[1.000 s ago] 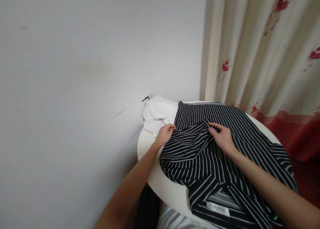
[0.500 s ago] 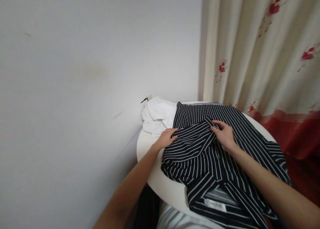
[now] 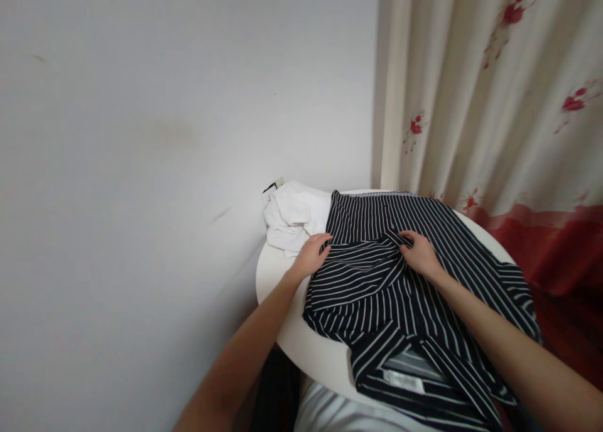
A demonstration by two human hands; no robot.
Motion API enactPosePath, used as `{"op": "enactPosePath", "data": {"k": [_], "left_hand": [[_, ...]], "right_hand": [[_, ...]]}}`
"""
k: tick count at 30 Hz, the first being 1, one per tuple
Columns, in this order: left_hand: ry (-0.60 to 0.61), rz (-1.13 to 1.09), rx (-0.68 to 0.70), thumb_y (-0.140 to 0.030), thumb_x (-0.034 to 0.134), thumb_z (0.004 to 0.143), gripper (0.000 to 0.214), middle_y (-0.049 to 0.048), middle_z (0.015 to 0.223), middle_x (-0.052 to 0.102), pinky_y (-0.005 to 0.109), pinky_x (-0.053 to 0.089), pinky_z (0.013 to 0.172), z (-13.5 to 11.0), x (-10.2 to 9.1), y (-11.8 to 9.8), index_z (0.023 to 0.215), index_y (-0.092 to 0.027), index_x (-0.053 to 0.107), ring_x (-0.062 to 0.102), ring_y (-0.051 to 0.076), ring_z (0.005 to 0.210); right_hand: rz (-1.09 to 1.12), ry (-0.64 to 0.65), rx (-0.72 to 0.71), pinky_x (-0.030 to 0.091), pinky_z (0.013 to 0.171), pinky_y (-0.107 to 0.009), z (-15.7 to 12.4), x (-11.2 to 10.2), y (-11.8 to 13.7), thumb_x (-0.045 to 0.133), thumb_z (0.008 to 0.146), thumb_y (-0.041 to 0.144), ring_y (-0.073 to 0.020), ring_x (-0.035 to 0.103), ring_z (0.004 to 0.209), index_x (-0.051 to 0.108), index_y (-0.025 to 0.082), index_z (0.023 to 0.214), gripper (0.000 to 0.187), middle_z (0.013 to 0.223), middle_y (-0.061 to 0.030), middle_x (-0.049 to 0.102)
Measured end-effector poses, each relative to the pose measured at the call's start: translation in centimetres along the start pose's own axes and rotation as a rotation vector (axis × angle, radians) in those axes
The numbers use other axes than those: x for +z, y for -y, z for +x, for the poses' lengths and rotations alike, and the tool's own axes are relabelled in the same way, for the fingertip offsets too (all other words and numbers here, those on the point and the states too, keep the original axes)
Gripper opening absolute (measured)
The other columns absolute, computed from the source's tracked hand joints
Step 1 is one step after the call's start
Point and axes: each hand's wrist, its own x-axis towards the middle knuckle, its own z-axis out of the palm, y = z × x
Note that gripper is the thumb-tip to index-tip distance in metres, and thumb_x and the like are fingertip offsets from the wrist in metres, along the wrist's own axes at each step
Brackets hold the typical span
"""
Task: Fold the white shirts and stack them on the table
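A black shirt with white stripes (image 3: pixel 424 306) lies spread over a round white table (image 3: pixel 311 350), its collar and pale label toward me. One sleeve is folded inward across the body. My left hand (image 3: pixel 313 255) pinches the folded sleeve's edge at the shirt's left side. Closed on the other end of that sleeve, near the cuff, is my right hand (image 3: pixel 421 253), over the middle of the shirt. The fabric between both hands is wrinkled.
A crumpled white cloth (image 3: pixel 294 215) sits at the table's far left, against the white wall (image 3: pixel 188 168). Behind it shows part of a wall socket (image 3: pixel 279 182). A cream and red flowered curtain (image 3: pixel 443 105) hangs at the right.
Both hands have shifted slightly, the left one a little up and the right one a little down. The sleeve's top edge between them now lies lower and straighter.
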Motion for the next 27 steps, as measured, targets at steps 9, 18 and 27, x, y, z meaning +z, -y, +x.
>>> {"op": "enactPosePath", "data": {"k": [9, 18, 27], "left_hand": [[0.384, -0.003, 0.133, -0.044, 0.050, 0.101, 0.048, 0.0093, 0.154, 0.047, 0.046, 0.031, 0.121, -0.6, 0.5, -2.4, 0.144, -0.023, 0.053, 0.041, 0.025, 0.144], [0.467, 0.046, 0.169, -0.049, 0.040, 0.104, 0.051, 0.0051, 0.163, 0.033, 0.056, 0.012, 0.124, -1.4, -0.3, -4.8, 0.152, -0.032, 0.041, 0.022, 0.026, 0.152], [0.563, 0.054, 0.164, -0.057, 0.052, 0.098, 0.065, 0.0042, 0.166, 0.025, 0.054, 0.014, 0.124, -7.3, -3.5, -6.3, 0.156, -0.034, 0.035, 0.016, 0.030, 0.154]], "right_hand": [[-0.120, 0.005, -0.014, 0.048, 0.102, -0.041, -0.1, -0.1, 0.0, 0.054, 0.079, 0.013, -0.0270, 0.066, 0.112, 0.068, 0.013, 0.118, 0.041, 0.118, -0.0143, 0.071], [-0.319, 0.126, 0.026, 0.047, 0.101, -0.038, -0.4, -0.5, 0.3, 0.053, 0.086, 0.015, -0.0269, 0.063, 0.115, 0.067, 0.015, 0.121, 0.038, 0.123, -0.0151, 0.066], [-0.509, 0.294, 0.075, 0.048, 0.092, -0.039, -0.9, -0.2, 0.8, 0.048, 0.093, 0.021, -0.0283, 0.065, 0.111, 0.064, 0.018, 0.127, 0.037, 0.123, -0.0158, 0.063]]}}
